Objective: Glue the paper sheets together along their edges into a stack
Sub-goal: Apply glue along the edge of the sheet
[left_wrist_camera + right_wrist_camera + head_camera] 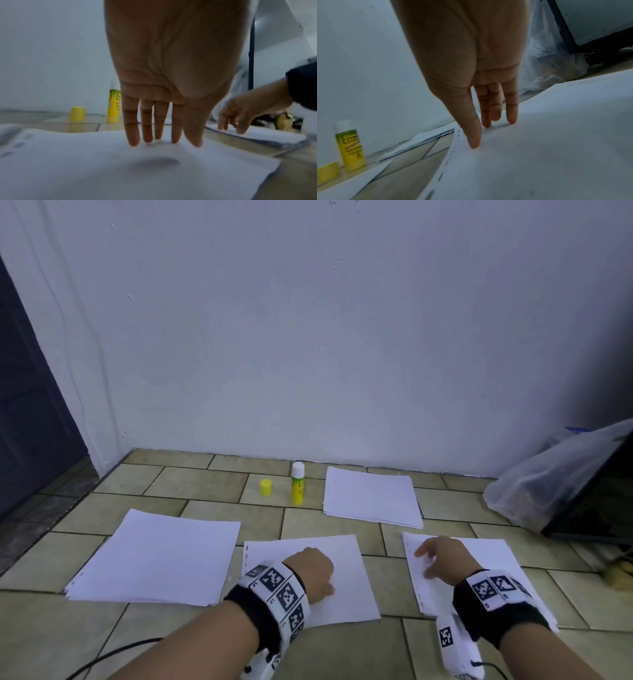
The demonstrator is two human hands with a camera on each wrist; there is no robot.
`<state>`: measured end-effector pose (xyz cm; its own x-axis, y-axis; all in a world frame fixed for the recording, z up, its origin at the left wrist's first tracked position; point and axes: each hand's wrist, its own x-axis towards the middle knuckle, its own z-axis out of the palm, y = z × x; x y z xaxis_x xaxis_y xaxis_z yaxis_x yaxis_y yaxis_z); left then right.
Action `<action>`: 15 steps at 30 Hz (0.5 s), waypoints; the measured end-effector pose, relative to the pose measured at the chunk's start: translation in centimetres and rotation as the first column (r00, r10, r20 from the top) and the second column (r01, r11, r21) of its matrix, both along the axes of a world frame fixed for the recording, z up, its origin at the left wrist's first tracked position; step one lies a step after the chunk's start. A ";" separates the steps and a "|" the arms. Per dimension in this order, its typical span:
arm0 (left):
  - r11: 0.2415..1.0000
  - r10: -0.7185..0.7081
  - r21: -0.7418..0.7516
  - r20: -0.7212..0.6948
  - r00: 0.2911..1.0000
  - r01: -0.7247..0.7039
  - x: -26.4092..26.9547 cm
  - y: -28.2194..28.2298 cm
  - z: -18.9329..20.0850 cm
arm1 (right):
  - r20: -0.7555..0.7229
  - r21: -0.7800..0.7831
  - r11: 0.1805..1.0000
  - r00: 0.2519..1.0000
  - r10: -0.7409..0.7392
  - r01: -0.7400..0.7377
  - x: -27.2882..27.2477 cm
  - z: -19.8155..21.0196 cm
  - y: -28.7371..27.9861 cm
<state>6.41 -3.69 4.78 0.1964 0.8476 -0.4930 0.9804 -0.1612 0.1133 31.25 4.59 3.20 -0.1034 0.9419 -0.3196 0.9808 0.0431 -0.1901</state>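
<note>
Both hands flat, fingers straight: left hand [313,571] on the middle sheet [346,556], right hand [440,556] on the right sheet [493,559]. The uncapped glue stick [297,484] stands ahead, nearer the left hand.

A plain white wall [308,320] fills the upper part of the head view, its paint marked by small chips and scuffs. It meets a floor [325,529] of beige rectangular tiles with dark grout lines, laid in a staggered pattern. At far left stands a dark door [24,392] beside a white frame [65,344], with darker mottled flooring before it. At right, a clear plastic bag [548,484] slumps against a dark slanted panel [596,501]. A black cable [113,655] curves across the near tiles. The light is dim, cool and bluish.
</note>
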 end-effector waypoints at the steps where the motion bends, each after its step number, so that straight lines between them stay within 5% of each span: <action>1: 0.998 -0.060 0.017 -0.030 0.998 0.061 -0.6 0.1 -0.2 | 0.008 -0.003 1.000 1.000 0.012 -0.012 0.0 0.0 0.1; 4: 0.972 -0.223 0.046 -0.100 0.970 0.229 -2.2 0.3 -0.9 | 0.058 -0.020 0.998 0.996 0.065 -0.064 0.0 0.2 0.4; 11: 0.985 -0.172 -0.014 0.016 0.985 0.173 -3.7 0.4 -1.1 | 0.147 0.005 0.997 0.986 0.081 -0.083 -1.1 1.1 1.1; 15: 0.964 -0.259 -0.083 -0.061 0.964 0.254 -4.3 0.8 -1.0 | -0.052 0.154 0.978 0.988 0.148 -0.138 -4.8 3.3 1.7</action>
